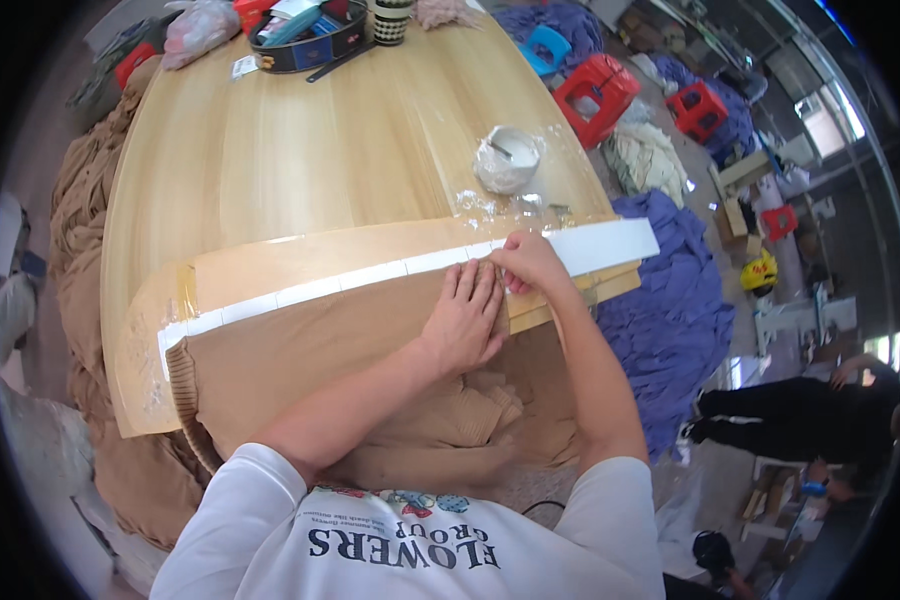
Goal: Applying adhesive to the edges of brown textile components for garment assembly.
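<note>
A brown knit garment [310,350] with a ribbed edge lies over the near part of the table, its top edge along a long white strip [370,275] with marks at intervals. Flat on the cloth near its right corner rests my left hand [466,315], fingers stretched toward the strip. Just right of it, my right hand [528,265] has its fingers closed in a pinch at the garment's corner by the strip. The fingertips partly hide what they grip. Loose brown cloth bunches below my forearms.
On the wooden table [300,150], a plastic-wrapped white bowl [507,160] stands beyond my right hand. A round dark basket [310,40] and a checkered cup [391,20] stand at the far edge. Purple cloth [660,300] heaps at right, below red stools [597,97]. A person [810,415] stands farther right.
</note>
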`<state>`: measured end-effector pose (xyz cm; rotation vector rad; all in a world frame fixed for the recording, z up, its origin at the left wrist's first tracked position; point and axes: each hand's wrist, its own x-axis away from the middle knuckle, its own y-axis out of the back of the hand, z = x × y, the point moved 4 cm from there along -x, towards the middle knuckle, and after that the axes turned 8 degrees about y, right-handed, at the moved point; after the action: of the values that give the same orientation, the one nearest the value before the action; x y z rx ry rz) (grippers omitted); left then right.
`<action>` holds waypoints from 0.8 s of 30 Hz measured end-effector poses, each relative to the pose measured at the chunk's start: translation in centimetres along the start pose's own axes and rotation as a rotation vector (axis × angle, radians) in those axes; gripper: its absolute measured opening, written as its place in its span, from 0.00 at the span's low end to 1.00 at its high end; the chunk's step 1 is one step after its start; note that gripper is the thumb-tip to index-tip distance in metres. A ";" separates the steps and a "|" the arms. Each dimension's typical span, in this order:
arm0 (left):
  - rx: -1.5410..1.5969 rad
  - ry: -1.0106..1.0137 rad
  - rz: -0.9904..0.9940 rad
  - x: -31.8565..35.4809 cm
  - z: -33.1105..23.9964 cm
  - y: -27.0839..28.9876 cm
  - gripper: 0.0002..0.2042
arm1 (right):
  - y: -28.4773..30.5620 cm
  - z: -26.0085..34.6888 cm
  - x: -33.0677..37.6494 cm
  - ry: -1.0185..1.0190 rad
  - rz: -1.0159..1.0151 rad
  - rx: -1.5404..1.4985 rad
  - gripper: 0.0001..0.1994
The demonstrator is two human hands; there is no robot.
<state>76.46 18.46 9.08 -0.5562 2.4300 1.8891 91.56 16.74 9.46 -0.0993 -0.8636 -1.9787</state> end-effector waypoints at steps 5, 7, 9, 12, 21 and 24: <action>-0.082 -0.009 0.040 0.9 0.1 -0.2 0.41 | 0.2 0.9 -0.6 0.136 0.053 0.160 0.09; -0.101 -0.010 0.039 1.4 -0.4 -0.1 0.41 | 2.6 4.3 -0.9 0.417 -0.344 0.273 0.08; -0.109 0.002 0.031 1.4 0.1 -0.2 0.40 | 3.1 9.2 -0.9 0.508 -0.561 0.331 0.11; -0.089 -0.005 0.044 0.9 -0.5 0.1 0.39 | 2.9 10.3 -3.6 0.871 -0.780 0.768 0.11; -0.074 0.021 0.043 0.9 -0.4 0.0 0.38 | 6.3 6.6 -6.5 0.569 -0.602 0.465 0.07; -0.045 0.018 0.038 0.6 -0.3 -0.2 0.38 | 7.3 6.2 -6.5 0.581 -0.489 0.268 0.08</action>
<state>76.01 17.97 8.87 -0.5342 2.4317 1.9667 99.29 23.07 15.42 0.8735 -0.7943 -2.1301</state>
